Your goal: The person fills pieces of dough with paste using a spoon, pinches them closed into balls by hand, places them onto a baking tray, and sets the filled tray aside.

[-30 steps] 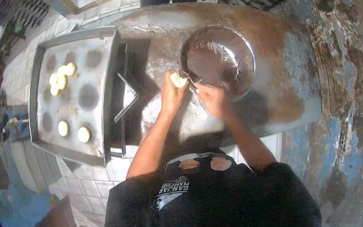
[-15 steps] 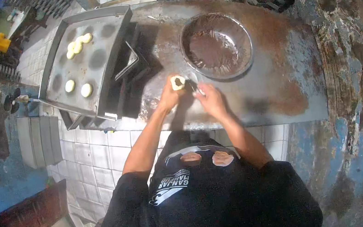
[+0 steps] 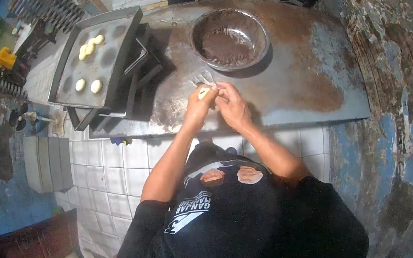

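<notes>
Dough (image 3: 203, 93) is held in the curled left hand (image 3: 197, 108) over the table (image 3: 303, 62), near the bowl (image 3: 260, 34). Its edge is met by the bent right hand (image 3: 234, 106), whose hold cannot be told; shaping seems under way, and light pressure is called for.

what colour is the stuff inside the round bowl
Dark brown: the filling in the bowl shows best in the head view.

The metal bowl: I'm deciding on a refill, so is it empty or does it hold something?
Not empty: dark brown paste coats the bottom and wall of the metal bowl. How deep it lies, I cannot tell.
</notes>
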Motion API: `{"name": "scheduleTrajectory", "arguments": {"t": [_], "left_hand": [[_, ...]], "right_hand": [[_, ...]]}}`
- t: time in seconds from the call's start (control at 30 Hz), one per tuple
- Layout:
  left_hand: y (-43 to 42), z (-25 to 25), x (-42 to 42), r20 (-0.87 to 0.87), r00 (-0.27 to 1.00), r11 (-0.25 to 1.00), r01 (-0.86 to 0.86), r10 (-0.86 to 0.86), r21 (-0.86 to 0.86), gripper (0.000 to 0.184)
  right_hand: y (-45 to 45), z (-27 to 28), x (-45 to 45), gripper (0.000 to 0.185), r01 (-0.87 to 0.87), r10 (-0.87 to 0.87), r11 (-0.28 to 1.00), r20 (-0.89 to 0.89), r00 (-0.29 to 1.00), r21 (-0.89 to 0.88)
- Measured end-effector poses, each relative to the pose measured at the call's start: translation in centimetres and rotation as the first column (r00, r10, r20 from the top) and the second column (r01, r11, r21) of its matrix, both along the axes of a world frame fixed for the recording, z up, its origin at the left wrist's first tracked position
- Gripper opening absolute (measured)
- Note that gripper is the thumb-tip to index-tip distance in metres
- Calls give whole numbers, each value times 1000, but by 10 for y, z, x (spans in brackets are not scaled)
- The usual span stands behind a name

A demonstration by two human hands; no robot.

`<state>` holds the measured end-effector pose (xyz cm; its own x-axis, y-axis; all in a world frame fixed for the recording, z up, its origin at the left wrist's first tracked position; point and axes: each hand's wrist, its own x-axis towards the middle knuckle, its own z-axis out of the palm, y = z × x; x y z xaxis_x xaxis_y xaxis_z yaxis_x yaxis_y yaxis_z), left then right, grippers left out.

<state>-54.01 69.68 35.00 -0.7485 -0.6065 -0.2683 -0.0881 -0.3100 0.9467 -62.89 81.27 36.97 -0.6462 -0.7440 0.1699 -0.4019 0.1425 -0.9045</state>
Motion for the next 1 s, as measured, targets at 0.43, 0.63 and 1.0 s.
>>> {"name": "scheduleTrajectory", "arguments": {"t": [0.43,0.63,1.0], "left_hand": [[9,29,61,172,945,700,322,-278,-638,56],[-1,73,105,308,949,833,115,69,-541,59],[-83,81,186,-194,972,945,-182,132,-272,65]], "right_hand": [[7,38,-8,22,-597,554,802,-421,718,37],[-40,47,9,50,-400,585,804,466,664,-440],[-138,79,114,51,-380,422,811,-4,906,-446]]}}
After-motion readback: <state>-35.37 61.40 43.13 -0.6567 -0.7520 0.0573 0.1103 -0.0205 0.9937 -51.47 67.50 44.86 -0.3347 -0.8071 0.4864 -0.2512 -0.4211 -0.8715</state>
